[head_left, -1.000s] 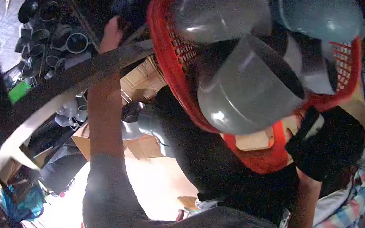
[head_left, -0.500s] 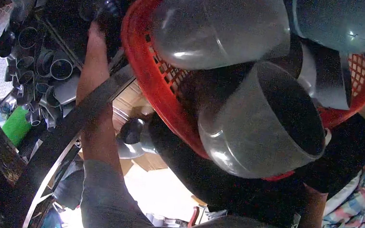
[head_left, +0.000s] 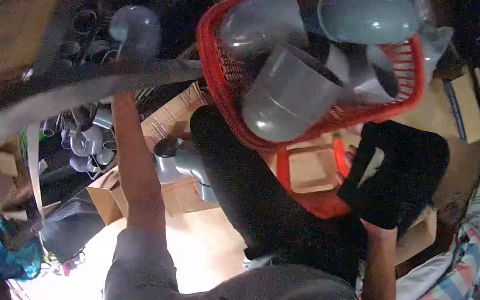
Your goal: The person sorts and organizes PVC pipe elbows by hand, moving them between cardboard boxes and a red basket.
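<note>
My left hand [head_left: 118, 61] reaches up on the left, mostly hidden behind a blurred bar. Directly above the wrist is a smooth grey pipe fitting [head_left: 138, 29], which the hand appears to grip. My right hand [head_left: 367, 163] is largely covered by a black glove or wrap [head_left: 406, 173]. It is just below the near rim of a red plastic basket [head_left: 209, 35], with its fingers mostly hidden. In the basket lie several large grey pipe fittings, among them an open-ended one [head_left: 291, 98] and a bluish-grey one [head_left: 369, 17].
A curved bar [head_left: 57, 92] crosses in front of my left forearm. Many small grey fittings [head_left: 88, 139] are heaped beyond it. A red-orange frame [head_left: 338, 158] shows under the basket. Cardboard [head_left: 454, 101] and a striped cloth [head_left: 448, 280] lie on the right.
The basket and its fittings appear smaller and higher in view. A grey fitting now shows clearly at my left hand. My right hand's black cover has shifted left and down.
</note>
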Demonstrator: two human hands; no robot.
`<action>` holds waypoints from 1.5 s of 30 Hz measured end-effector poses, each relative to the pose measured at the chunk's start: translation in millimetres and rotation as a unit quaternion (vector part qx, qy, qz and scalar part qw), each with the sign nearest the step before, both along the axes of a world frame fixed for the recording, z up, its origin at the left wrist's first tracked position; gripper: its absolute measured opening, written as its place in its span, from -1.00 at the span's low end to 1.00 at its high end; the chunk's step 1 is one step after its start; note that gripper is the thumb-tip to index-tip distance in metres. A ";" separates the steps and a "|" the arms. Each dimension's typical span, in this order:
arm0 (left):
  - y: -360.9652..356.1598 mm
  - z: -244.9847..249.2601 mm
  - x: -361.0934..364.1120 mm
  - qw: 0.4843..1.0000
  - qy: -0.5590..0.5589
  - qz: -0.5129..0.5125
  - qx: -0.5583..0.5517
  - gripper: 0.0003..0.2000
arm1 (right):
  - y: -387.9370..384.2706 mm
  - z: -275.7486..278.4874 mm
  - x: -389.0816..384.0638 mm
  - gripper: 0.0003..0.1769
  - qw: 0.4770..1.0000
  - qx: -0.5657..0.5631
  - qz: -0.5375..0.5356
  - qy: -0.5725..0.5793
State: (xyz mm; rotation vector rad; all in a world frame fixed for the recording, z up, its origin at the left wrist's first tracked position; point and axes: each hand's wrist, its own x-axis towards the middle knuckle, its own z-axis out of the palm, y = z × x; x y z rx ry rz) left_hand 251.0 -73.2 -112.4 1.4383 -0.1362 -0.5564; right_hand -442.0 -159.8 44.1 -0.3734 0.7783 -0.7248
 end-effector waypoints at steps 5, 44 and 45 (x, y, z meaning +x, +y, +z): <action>111.1 110.2 -150.4 0.967 0.044 0.071 -0.242 -0.57 | 30.2 34.9 -16.4 -0.37 0.970 -0.177 0.093 0.140; 34.3 356.6 -592.0 0.810 -0.453 -0.354 -0.116 -0.81 | -66.1 195.4 -16.7 -0.29 0.930 -0.348 -0.023 -0.113; 33.8 357.5 -592.6 0.784 -0.488 -0.361 -0.130 -0.78 | -76.2 197.1 -19.4 -0.31 0.941 -0.234 0.034 -0.240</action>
